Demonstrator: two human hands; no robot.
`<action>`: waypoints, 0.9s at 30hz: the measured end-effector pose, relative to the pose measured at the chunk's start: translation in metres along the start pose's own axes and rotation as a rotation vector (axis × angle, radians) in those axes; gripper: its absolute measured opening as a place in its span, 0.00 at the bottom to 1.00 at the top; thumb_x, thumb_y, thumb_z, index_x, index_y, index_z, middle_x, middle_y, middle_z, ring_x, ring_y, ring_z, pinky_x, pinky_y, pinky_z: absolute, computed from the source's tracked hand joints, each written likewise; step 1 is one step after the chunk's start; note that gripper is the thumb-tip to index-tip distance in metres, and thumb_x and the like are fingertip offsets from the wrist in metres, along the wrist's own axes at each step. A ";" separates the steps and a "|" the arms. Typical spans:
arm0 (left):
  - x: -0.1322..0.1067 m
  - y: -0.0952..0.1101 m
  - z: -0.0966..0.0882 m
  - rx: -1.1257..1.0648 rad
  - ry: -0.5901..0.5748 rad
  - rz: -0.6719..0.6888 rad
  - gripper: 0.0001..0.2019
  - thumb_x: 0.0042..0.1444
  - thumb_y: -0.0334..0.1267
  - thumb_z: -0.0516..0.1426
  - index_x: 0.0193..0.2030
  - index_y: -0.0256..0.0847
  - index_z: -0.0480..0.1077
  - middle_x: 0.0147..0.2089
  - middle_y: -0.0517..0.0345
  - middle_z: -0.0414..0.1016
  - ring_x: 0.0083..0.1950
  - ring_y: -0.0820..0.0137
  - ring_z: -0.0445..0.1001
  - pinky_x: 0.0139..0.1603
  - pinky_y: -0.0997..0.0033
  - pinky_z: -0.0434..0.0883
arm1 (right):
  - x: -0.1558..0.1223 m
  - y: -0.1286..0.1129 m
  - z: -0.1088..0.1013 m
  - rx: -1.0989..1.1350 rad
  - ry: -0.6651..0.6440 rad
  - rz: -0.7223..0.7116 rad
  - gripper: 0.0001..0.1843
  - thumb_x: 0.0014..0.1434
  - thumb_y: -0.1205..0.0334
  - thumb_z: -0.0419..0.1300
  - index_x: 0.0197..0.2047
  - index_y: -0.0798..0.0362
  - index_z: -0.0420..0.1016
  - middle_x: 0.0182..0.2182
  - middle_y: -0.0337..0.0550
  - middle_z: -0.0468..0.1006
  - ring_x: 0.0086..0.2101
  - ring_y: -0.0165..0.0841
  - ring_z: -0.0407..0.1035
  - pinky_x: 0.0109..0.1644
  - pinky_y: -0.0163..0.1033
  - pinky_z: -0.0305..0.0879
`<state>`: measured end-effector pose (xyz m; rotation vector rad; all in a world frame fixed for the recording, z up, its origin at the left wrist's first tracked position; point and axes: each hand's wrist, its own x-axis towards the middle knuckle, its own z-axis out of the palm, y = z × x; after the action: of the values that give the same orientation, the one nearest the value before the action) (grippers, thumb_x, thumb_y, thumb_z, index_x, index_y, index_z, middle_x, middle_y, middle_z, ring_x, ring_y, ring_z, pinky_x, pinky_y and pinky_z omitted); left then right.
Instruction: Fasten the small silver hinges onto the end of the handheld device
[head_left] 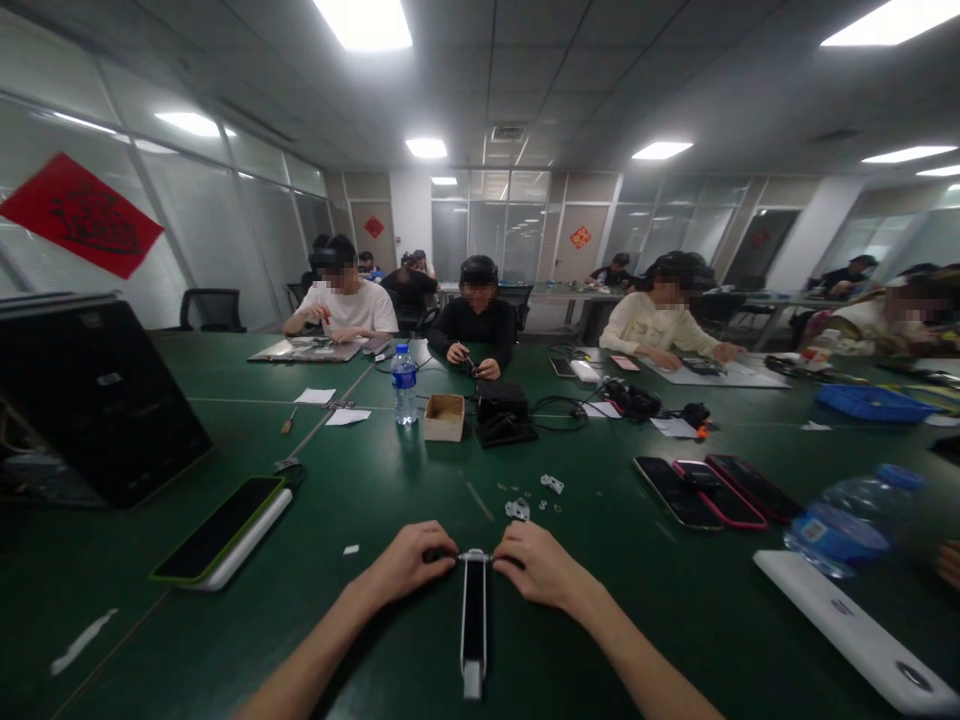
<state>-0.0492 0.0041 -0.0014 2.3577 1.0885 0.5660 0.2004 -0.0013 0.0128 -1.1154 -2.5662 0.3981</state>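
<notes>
Fingers (447,549) of the left hand (407,564) and fingers (501,562) of the right hand (534,566) close from either side on the metal top end of a slim black-and-white bar (474,625), a firm grasp, though the fingertips' exact contact is hidden. The bar lies lengthwise on the green table (127,640), between the forearms, with its lower end pointing toward the person. No writing on it can be read.

Just above it are two small metal brackets (517,510) among tiny parts too small to count. To the right lie three phones (712,492) side by side, a white flat case (847,630) with a blurred logo, and one water bottle (851,522) on its side, its blue label unreadable. To the left, one phone in a green-edged case (216,529) rests on a white slab.

Farther off stand one upright water bottle (403,385), one open cardboard box (444,417) and a small screwdriver (288,422). An open black laptop (97,400) is cut off by the left edge — its screen is unreadable. Four seated co-workers (478,312) face this way; their hands are hard to make out.
</notes>
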 end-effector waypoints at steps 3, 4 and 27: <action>0.002 0.002 -0.001 0.012 -0.009 -0.028 0.06 0.56 0.34 0.57 0.39 0.39 0.74 0.34 0.58 0.74 0.34 0.72 0.71 0.37 0.76 0.66 | 0.000 0.005 0.003 0.009 0.019 -0.033 0.10 0.59 0.63 0.55 0.37 0.52 0.79 0.33 0.45 0.75 0.35 0.34 0.67 0.40 0.39 0.61; 0.003 0.003 -0.001 0.017 -0.011 -0.036 0.06 0.56 0.34 0.57 0.39 0.38 0.74 0.34 0.58 0.74 0.33 0.72 0.71 0.36 0.77 0.66 | 0.000 0.007 0.005 0.013 0.025 -0.042 0.10 0.59 0.63 0.56 0.37 0.51 0.80 0.33 0.45 0.75 0.35 0.35 0.66 0.40 0.39 0.61; 0.003 -0.010 0.021 0.064 0.056 0.009 0.07 0.60 0.33 0.56 0.43 0.39 0.73 0.40 0.57 0.78 0.39 0.69 0.76 0.42 0.74 0.69 | 0.000 0.003 0.017 0.067 0.058 -0.006 0.05 0.60 0.64 0.55 0.37 0.53 0.72 0.34 0.43 0.70 0.32 0.32 0.63 0.36 0.38 0.59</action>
<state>-0.0416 0.0072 -0.0230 2.4162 1.1375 0.6127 0.1963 -0.0015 -0.0039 -1.0797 -2.4872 0.4404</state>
